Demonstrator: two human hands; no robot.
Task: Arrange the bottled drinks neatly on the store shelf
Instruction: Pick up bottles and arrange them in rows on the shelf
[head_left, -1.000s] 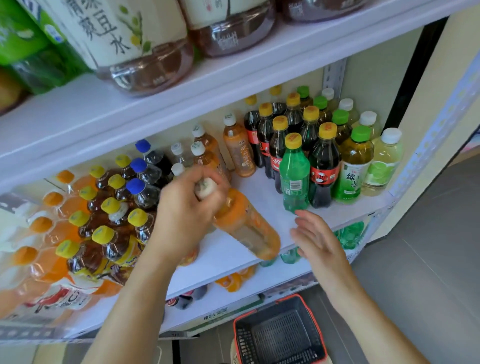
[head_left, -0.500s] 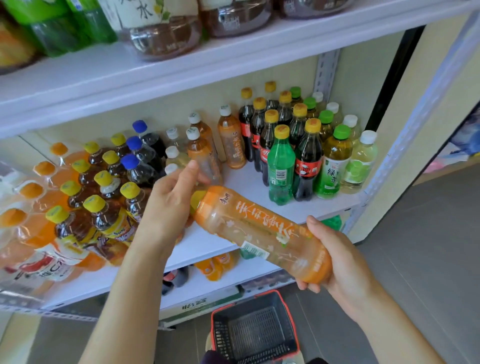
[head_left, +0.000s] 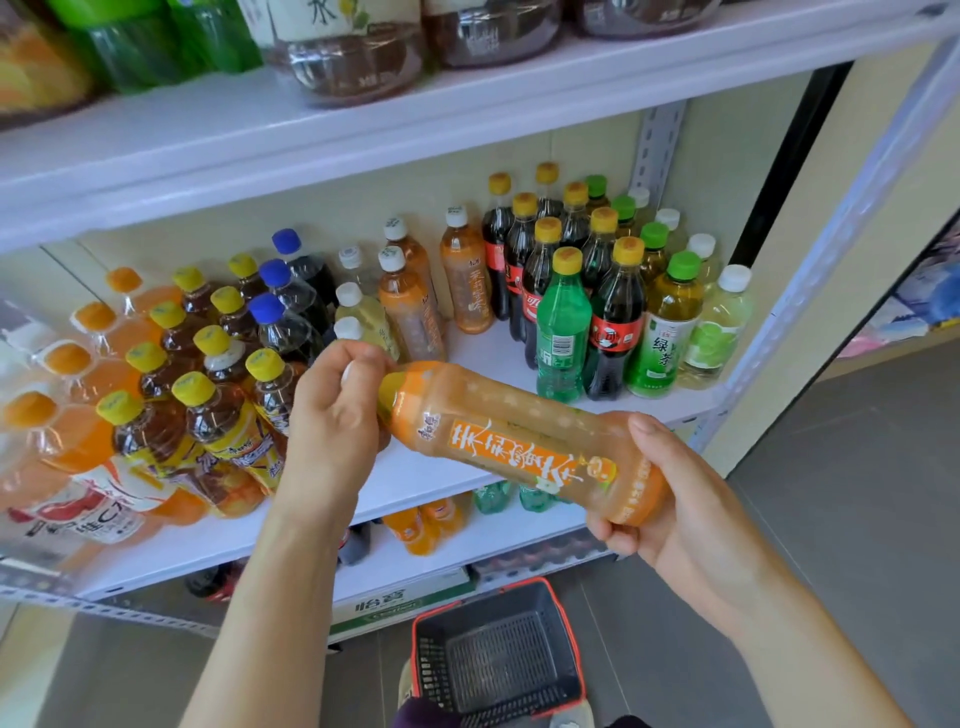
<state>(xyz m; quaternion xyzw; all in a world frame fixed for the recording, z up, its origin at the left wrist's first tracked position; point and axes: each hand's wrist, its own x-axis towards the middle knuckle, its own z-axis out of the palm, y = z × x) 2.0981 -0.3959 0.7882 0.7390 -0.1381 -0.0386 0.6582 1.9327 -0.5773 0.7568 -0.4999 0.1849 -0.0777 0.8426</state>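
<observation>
Head view: we hold one orange tea bottle (head_left: 519, 447) in the air in front of the middle shelf (head_left: 483, 358), lying nearly flat, cap end left, base right, label up.

Left hand (head_left: 332, 421): fingers curled round the neck and cap end. The cap itself is mostly hidden, so we cannot tell whether it is being twisted.

Right hand (head_left: 670, 499): clamped on the base, thumb on top, fingers underneath. It carries the weight while the left hand steers the neck.

We judge the two-handed hold is for turning the bottle upright with the label facing out before it goes down.

Likely slot: the bare strip of shelf in front of the matching orange bottles (head_left: 465, 275) at the back, between the white-capped row (head_left: 363, 312) and the cola block (head_left: 613, 322). Same product, same column.

Right block stands in tidy rows by colour. The yellow-capped tea bottles (head_left: 218, 415) on the left lean forward, some shrink-wrapped.

Risk: the base swinging in could clip the green soda bottle (head_left: 563, 332) at the front.

Shopping basket (head_left: 498, 660) sits on the floor below us, nothing visible inside.
</observation>
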